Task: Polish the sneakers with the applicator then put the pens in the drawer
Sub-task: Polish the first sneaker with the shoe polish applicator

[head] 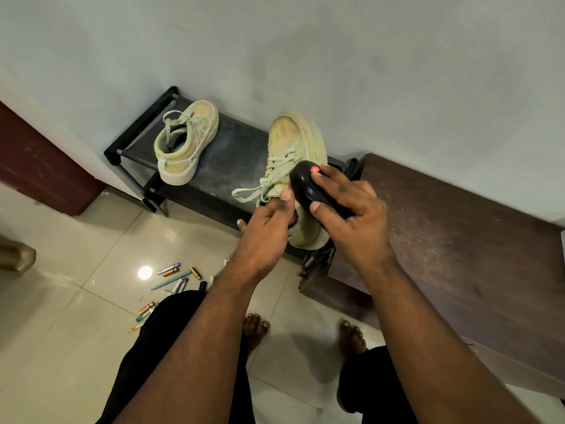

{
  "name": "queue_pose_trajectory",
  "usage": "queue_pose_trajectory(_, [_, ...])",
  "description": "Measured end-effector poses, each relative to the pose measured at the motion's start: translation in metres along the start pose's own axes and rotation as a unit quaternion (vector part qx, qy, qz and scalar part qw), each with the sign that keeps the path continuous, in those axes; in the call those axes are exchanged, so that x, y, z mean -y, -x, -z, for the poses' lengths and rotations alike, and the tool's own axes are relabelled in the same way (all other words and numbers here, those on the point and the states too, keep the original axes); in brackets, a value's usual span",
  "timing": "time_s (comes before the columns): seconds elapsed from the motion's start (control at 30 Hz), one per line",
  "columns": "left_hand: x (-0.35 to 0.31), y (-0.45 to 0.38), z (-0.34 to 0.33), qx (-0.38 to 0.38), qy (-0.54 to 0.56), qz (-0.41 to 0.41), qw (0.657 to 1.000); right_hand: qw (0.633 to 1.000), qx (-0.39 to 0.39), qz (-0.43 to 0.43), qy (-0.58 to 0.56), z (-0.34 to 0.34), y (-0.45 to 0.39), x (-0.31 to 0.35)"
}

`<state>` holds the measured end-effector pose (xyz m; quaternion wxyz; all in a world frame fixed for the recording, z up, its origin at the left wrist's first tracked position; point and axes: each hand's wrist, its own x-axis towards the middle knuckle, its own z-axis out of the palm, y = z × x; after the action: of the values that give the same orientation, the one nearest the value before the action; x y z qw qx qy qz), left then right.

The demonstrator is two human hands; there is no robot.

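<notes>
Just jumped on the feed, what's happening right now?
A person is polishing. The left hand steadies one sneaker at its collar, over the black rack, while the right hand presses a black applicator against its side. The other sneaker sits on the rack. The pens lie scattered on the floor.

Black applicator (308, 186) presses held pale-green sneaker (295, 139); pens (171, 278) scattered on floor.
</notes>
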<state>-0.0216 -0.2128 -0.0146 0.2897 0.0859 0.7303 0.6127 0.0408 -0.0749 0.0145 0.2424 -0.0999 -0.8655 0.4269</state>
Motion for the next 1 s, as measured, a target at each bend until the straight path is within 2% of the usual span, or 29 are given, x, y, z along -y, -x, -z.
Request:
queue_pose_trajectory(0.13, [0.003, -0.005, 0.004, -0.025, 0.006, 0.002, 1.0, 1.0, 0.018, 0.011, 0.018, -0.001, -0.004, -0.001])
queue_pose_trajectory(0.3, [0.002, -0.004, 0.006, -0.02, 0.001, 0.01, 1.0, 0.999, 0.004, 0.016, -0.037, 0.012, 0.016, -0.005])
queue_pose_trajectory(0.4, [0.005, -0.003, 0.003, 0.002, -0.009, 0.008, 1.0, 1.0, 0.002, 0.009, -0.015, 0.001, 0.006, -0.002])
queue_pose_trajectory(0.6, [0.0, 0.001, 0.005, -0.028, -0.054, 0.003, 0.998, 0.999, 0.008, 0.032, -0.009, 0.007, 0.015, -0.003])
queue_pose_trajectory(0.8, [0.0, -0.001, 0.001, -0.003, -0.035, -0.016, 0.999, 1.0, -0.003, 0.026, 0.001, 0.002, 0.01, -0.009])
queue_pose_trajectory(1.0, [0.0, -0.002, 0.007, -0.031, -0.031, -0.015, 0.999, 0.998, -0.023, 0.05, 0.001, 0.005, 0.015, -0.006])
